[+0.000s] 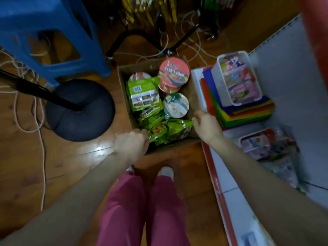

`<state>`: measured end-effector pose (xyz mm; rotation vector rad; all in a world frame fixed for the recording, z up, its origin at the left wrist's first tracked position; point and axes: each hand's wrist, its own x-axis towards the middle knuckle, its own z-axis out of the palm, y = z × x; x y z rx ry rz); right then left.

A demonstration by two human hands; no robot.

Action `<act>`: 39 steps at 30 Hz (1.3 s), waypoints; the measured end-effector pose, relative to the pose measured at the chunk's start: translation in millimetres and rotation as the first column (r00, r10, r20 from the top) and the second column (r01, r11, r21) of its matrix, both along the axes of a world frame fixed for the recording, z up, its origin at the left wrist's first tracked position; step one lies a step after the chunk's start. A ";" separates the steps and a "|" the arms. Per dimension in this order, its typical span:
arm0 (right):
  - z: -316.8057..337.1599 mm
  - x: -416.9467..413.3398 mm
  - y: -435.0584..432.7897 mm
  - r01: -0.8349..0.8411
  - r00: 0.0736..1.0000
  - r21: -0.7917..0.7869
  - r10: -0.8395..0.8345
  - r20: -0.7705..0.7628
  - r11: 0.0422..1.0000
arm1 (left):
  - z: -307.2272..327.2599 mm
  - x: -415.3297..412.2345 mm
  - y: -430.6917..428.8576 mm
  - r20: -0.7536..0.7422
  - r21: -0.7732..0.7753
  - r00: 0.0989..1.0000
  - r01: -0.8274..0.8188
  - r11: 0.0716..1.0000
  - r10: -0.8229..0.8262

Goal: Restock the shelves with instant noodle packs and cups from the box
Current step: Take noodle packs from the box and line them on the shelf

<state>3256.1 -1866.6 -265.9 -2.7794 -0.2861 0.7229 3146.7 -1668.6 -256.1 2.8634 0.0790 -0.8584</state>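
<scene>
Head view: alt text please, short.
The left hand and right hand grip the ends of a green noodle pack in an open cardboard box on the floor. More green packs and lidded cups fill it; a white shelf stands at right.

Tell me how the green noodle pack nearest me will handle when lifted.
Probably floppy and light: the green noodle pack is crinkled film, gripped at its ends by left hand and right hand. Glossy wrapper may slip.
</scene>
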 end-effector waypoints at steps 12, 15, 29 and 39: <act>-181.2 4.3 -34.6 -0.160 0.986 -0.073 0.155 -0.063 0.984 | -178.3 17.4 -36.7 -0.066 0.096 0.997 0.055 0.994 -0.049; -204.4 5.8 -33.6 -0.193 0.978 -0.093 0.185 -0.094 0.977 | -203.7 21.8 -37.4 -0.098 0.110 0.992 0.085 0.990 -0.075; -228.0 -7.9 -39.2 -0.174 0.969 -0.008 0.173 0.175 0.985 | -222.7 33.2 -33.1 0.020 0.060 0.997 0.068 0.996 -0.069; -170.7 -21.9 -42.1 -0.124 0.971 0.133 0.092 0.223 0.983 | -146.9 19.2 -15.7 0.314 -0.146 0.944 -0.060 0.987 0.104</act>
